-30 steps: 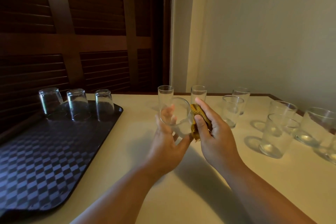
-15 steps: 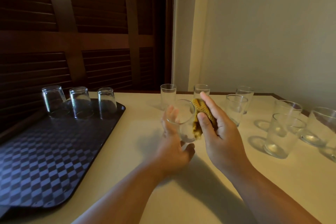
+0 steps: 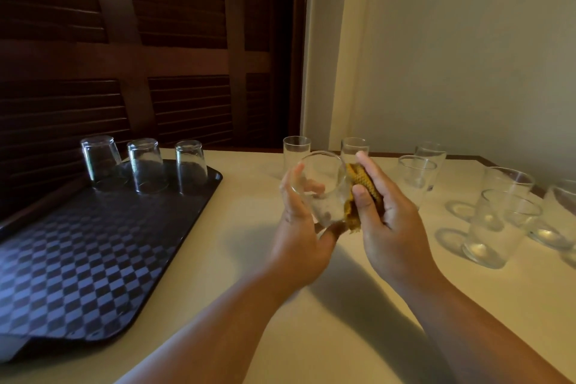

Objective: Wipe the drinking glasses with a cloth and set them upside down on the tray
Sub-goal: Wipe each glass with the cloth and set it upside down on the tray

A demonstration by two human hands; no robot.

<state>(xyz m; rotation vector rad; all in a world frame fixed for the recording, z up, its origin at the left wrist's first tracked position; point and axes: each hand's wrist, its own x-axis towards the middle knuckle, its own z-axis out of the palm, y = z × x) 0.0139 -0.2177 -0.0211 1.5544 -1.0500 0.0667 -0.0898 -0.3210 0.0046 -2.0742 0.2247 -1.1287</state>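
The left hand (image 3: 299,234) curls round the glass (image 3: 322,193), held tilted above the desk (image 3: 311,337) with its mouth uppermost. The right hand (image 3: 394,227) pinches a yellow cloth (image 3: 363,184) against the glass's side. The glass looks light, stiff, smooth and brittle, so it is likely slippery. It seems best gripped round the lower wall, not the thin rim. On the left, three upturned glasses (image 3: 146,165) line the tray's (image 3: 93,259) far edge. Upright glasses (image 3: 495,221) crowd behind and to the right, near the right arm's sweep.
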